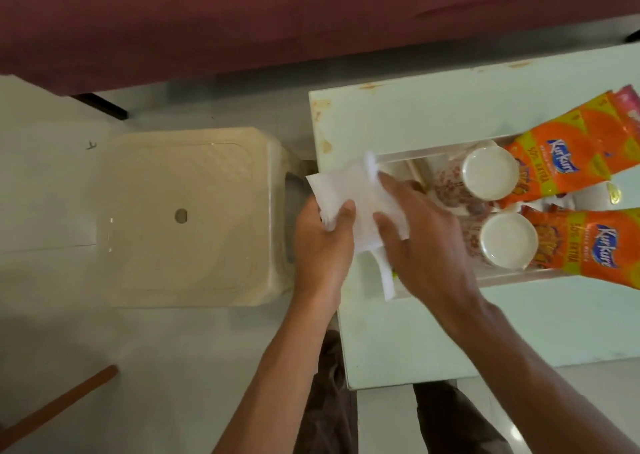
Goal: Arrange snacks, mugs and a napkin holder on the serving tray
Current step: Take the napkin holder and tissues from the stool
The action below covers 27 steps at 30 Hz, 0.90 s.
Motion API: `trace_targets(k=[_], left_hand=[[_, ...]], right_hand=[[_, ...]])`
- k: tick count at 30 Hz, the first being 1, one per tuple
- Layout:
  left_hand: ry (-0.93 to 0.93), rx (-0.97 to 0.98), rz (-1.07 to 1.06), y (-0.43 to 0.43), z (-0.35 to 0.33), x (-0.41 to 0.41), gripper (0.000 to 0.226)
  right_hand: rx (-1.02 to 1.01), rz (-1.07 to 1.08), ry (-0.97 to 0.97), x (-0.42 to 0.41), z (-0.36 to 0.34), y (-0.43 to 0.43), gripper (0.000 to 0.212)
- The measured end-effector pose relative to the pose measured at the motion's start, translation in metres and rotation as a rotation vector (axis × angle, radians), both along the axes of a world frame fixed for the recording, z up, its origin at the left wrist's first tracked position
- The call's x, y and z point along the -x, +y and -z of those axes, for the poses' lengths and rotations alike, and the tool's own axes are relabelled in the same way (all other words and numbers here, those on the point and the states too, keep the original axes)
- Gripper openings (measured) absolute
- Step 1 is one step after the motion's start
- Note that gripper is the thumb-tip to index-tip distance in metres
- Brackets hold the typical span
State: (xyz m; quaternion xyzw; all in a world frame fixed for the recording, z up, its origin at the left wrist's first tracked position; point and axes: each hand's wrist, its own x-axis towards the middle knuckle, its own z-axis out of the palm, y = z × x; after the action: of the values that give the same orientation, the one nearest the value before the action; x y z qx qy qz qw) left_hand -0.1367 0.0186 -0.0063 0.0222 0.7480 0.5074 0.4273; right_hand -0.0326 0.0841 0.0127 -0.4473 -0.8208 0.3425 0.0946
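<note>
Left hand (323,242) pinching edge of white napkin (346,188), right hand (427,242) flat atop it, fingers straight.

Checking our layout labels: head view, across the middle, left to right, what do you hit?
Plastic stool → left hand → right hand → mugs → Kurkure packets. The napkin is left out because it overlaps both hands.
</note>
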Motion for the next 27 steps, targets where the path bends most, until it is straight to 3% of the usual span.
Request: trace_targets(k=[5, 11, 15, 20, 22, 27], left_hand=[[-0.131, -0.061, 0.046, 0.011, -0.014, -0.032, 0.054], [0.053, 0.028, 0.197, 0.021, -0.009, -0.051, 0.034], [0.147, 0.071, 0.332, 0.035, -0.010, -0.061, 0.031], [0.461, 0.257, 0.420, 0.061, -0.008, -0.044, 0.029], [0.504, 0.277, 0.477, 0.068, -0.003, -0.038, 0.025], [0.646, 0.317, 0.597, 0.081, 0.007, -0.030, 0.029]], right_hand=[[0.162, -0.109, -0.011, -0.026, 0.004, -0.027, 0.073], [0.210, -0.084, 0.069, -0.048, 0.011, -0.035, 0.080], [0.162, 0.121, 0.111, -0.057, 0.024, -0.036, 0.068], [0.087, 0.318, 0.168, -0.064, 0.037, -0.040, 0.060], [0.096, 0.362, 0.182, -0.067, 0.042, -0.039, 0.059], [-0.046, 0.412, -0.010, -0.070, 0.049, -0.035, 0.041]])
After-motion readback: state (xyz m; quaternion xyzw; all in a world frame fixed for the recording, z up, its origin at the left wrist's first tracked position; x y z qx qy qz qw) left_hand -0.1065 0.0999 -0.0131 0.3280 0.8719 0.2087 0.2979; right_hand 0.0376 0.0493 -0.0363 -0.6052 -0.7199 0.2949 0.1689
